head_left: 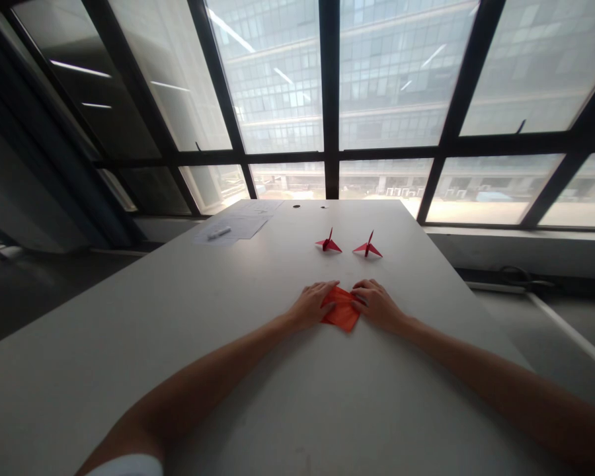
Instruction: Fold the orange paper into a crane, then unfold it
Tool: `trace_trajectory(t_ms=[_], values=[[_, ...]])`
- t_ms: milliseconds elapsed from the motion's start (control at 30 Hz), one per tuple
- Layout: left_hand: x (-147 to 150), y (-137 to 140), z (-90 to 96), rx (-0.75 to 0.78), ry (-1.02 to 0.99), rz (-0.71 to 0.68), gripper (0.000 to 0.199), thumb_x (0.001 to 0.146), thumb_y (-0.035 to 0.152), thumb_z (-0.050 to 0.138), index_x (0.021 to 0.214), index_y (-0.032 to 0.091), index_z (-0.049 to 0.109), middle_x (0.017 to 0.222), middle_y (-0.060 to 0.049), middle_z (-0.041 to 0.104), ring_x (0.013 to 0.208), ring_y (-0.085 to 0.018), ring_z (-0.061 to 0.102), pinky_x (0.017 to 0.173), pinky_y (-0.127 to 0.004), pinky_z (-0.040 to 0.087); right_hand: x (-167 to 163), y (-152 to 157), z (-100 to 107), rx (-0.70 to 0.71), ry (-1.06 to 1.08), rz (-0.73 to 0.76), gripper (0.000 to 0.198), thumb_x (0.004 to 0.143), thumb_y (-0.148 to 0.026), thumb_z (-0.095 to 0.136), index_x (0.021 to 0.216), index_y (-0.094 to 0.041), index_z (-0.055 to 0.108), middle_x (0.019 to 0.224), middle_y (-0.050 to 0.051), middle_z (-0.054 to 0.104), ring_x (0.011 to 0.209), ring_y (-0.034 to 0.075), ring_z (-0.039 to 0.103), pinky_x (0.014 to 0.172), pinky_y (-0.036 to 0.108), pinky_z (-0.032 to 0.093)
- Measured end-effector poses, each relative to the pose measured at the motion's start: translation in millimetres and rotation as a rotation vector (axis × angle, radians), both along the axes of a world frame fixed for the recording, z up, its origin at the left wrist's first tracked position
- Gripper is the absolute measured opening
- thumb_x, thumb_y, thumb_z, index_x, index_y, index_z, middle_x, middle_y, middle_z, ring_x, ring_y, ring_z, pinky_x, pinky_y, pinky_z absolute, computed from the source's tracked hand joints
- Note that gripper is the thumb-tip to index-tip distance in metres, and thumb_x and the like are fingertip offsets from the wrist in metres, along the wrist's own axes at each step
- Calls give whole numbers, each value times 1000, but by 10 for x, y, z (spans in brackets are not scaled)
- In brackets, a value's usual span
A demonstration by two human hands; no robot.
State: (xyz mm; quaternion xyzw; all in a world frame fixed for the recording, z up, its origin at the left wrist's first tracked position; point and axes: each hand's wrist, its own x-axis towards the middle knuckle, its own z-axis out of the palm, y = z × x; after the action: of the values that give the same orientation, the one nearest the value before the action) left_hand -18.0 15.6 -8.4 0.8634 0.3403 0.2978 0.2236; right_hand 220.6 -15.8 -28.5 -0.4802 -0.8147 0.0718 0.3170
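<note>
A person's bare forearms stretch forward over a white table [218,370], angled inward so the hands nearly meet. Between them, on the tabletop, lies a folded orange paper [346,316]. The left hand [315,305] rests palm down at its left side, thumb apart from the fingers; the right hand [379,305] curves over its right corner, fingers bent (whether either hand pinches the paper cannot be told). Just beyond stand two red paper birds [368,249], side by side.
</note>
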Motion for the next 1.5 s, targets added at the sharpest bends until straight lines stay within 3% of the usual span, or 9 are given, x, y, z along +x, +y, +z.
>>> trace_trajectory(t_ms=[233,333,467,600,800,933,1100,1267,1500], values=[[7,-20,51,-7,-32,-27,62,79,18,65,139,28,53,118,-7,63,111,-25,55,104,-37,39,-24,-12,48,26,113,86,22,84,-12,60,100,-21,71,102,7,70,98,23,59,90,38,46],[31,-42,87,-4,-88,-65,47,82,21,63,128,28,64,106,-8,65,100,-24,57,98,-37,42,-31,-35,76,21,158,109,25,81,-6,58,97,-22,70,95,5,70,93,21,60,86,36,47],[55,-79,113,12,-127,-86,26,86,28,60,107,28,76,93,-7,65,89,-23,59,92,-37,45,-40,-66,103,12,136,113,35,82,-4,56,109,-22,69,93,5,70,89,20,61,87,35,46],[38,-121,147,36,-41,-135,20,86,31,63,98,30,78,103,-7,69,97,-24,62,99,-38,42,-36,-121,153,48,-45,193,29,85,-7,53,97,-24,74,96,6,69,93,22,59,89,38,43],[14,-178,170,142,171,-284,33,94,24,52,122,29,67,130,-6,64,128,-24,53,116,-41,27,25,-215,266,55,-173,273,42,82,-2,49,109,-25,72,107,8,67,102,23,57,94,39,41],[4,-210,173,155,237,-249,37,96,29,50,131,28,60,143,-7,53,138,-25,41,118,-41,24,91,-217,302,46,-172,313,42,80,-10,60,118,-27,68,114,7,66,108,24,56,99,41,38],[-5,-256,203,259,326,-133,35,95,41,52,125,27,63,130,-10,57,124,-27,48,108,-42,37,121,-143,242,56,-141,319,24,85,-37,71,107,-26,71,106,7,69,101,23,60,95,39,40],[2,-276,241,267,394,-100,37,96,48,49,126,30,61,118,-7,59,108,-24,55,99,-38,42,125,-100,196,69,-137,317,25,88,-45,67,102,-26,72,104,7,70,97,22,62,91,38,42],[9,-285,257,278,444,-121,76,68,72,70,132,33,57,124,-8,57,114,-30,52,101,-42,39,104,-96,220,118,-200,337,21,94,-41,60,100,-25,72,100,6,70,93,20,62,89,37,40]])
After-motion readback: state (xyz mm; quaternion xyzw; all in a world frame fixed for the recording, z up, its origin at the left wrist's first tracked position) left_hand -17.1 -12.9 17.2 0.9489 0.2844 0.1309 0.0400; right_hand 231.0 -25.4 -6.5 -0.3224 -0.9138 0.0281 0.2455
